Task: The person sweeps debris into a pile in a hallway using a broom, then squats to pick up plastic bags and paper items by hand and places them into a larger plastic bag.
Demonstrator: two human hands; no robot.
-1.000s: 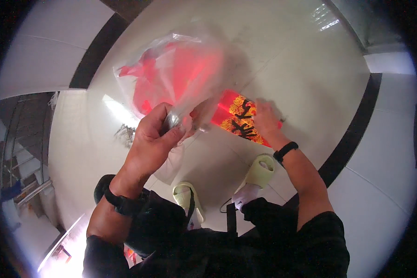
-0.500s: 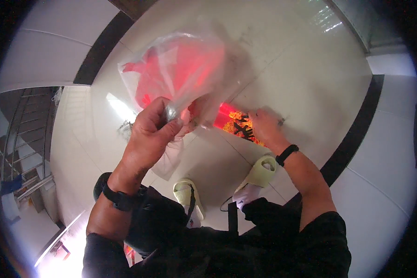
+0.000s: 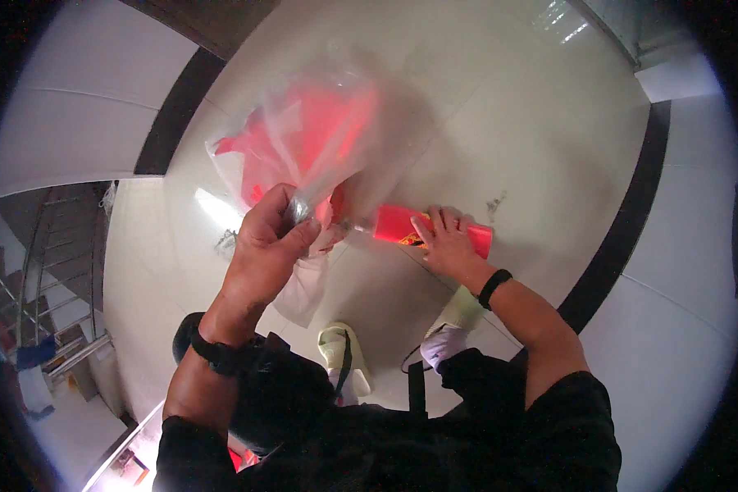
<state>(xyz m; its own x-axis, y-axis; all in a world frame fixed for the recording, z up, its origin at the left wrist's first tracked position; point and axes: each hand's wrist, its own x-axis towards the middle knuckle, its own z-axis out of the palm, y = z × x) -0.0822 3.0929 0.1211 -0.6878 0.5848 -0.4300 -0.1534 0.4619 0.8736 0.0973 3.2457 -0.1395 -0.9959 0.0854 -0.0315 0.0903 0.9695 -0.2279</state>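
My left hand (image 3: pixel 275 225) is closed round the gathered neck of a clear plastic bag (image 3: pixel 262 119), with the thumb pressed against the bunched film. Bright red folded pieces (image 3: pixel 312 123) show through the bag. Below this hand hangs a pale, limp piece of plastic (image 3: pixel 303 291). To the right, my right hand (image 3: pixel 451 246) grips a long red packet (image 3: pixel 398 220) across its middle, fingers spread over its top side. A yellow and black pattern shows along its near edge. The packet's left end is close to the bag, and the palm side of the hand is hidden.
Glossy cream floor tiles (image 3: pixel 533 148) lie under my hands, bordered by dark strips (image 3: pixel 623 230) along white walls. My feet in pale green slippers (image 3: pixel 336 344) stand close below. A metal rack (image 3: pixel 53 262) is at the left.
The red packet has turned, so its plain red side faces up instead of the patterned one. My right hand has shifted a little left and spread its fingers. My left hand still grips the bag.
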